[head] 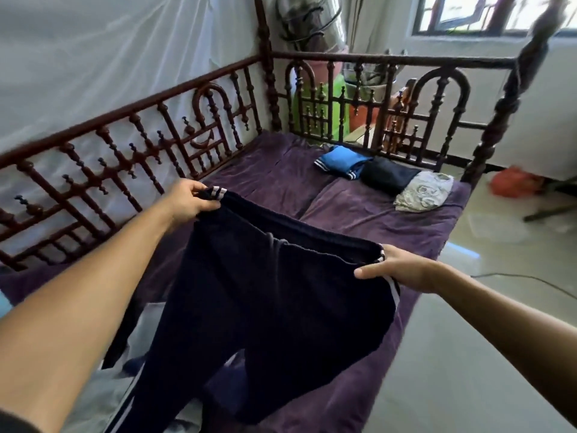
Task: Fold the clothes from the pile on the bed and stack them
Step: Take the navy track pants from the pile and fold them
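Note:
I hold a pair of dark navy track pants [265, 301] with white side stripes spread out above the bed. My left hand [190, 200] grips one end of the waistband, my right hand [402, 270] the other end. The legs hang down toward the near edge. At the far end of the purple bed cover [359, 214] lie three folded pieces side by side: a blue one with striped trim [342, 160], a black one [387, 175] and a grey patterned one [424, 192]. Under the pants, at the lower left, pale and dark cloth of the pile [140, 335] shows in part.
A dark red carved wooden railing [125, 145] runs along the left and far sides of the bed, with corner posts. White netting hangs at the left. Pale tiled floor [452, 354] lies to the right, with a cable and an orange bag on it.

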Action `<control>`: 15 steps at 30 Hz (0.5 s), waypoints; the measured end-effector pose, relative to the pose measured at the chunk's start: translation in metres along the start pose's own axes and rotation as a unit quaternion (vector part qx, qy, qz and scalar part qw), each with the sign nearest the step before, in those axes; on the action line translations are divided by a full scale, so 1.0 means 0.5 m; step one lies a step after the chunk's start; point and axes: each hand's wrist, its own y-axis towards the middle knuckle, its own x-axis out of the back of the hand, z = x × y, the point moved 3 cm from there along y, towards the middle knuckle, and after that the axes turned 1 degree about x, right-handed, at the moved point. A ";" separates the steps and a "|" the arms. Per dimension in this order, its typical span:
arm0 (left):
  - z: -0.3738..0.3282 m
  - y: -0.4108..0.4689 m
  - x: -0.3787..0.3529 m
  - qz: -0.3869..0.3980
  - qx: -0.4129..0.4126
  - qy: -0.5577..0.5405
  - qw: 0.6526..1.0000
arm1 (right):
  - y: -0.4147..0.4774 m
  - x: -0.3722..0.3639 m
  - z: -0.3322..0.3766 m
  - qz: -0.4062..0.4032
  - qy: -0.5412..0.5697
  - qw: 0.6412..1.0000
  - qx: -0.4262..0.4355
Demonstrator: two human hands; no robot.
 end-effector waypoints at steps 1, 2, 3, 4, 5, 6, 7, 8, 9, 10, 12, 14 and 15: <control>-0.016 0.034 -0.020 -0.024 -0.023 0.036 0.999 | 0.008 0.017 -0.006 0.000 -0.011 1.000 -0.007; -0.032 0.067 -0.041 -0.046 -0.043 0.074 0.995 | 0.021 0.036 -0.016 -0.011 -0.016 1.000 -0.011; -0.047 0.098 -0.063 -0.065 -0.059 0.105 0.991 | 0.036 0.057 -0.025 -0.031 -0.016 0.999 -0.012; -0.059 0.130 -0.087 -0.078 -0.070 0.127 0.986 | 0.052 0.082 -0.037 -0.064 -0.009 0.998 -0.010; -0.072 0.161 -0.113 -0.086 -0.078 0.142 0.983 | 0.071 0.111 -0.050 -0.105 0.000 0.994 -0.010; -0.083 0.195 -0.140 -0.091 -0.080 0.151 0.981 | 0.090 0.142 -0.066 -0.145 0.010 0.989 -0.015; -0.096 0.226 -0.170 -0.095 -0.081 0.158 0.979 | 0.110 0.176 -0.081 -0.177 0.020 0.984 -0.021; -0.106 0.260 -0.201 -0.095 -0.080 0.161 0.979 | 0.131 0.209 -0.096 -0.201 0.026 0.979 -0.030; -0.118 0.295 -0.236 -0.092 -0.081 0.162 0.979 | 0.156 0.246 -0.110 -0.219 0.030 0.975 -0.034; -0.127 0.334 -0.271 -0.087 -0.080 0.158 0.980 | 0.182 0.284 -0.126 -0.235 0.033 0.971 -0.039; -0.140 0.419 -0.347 -0.078 -0.074 0.152 0.983 | 0.242 0.365 -0.161 -0.262 0.039 0.963 -0.044; -0.148 0.513 -0.432 -0.061 -0.063 0.149 0.985 | 0.313 0.458 -0.206 -0.282 0.046 0.957 -0.050; -0.150 0.562 -0.477 -0.051 -0.055 0.149 0.986 | 0.352 0.506 -0.231 -0.292 0.046 0.953 -0.061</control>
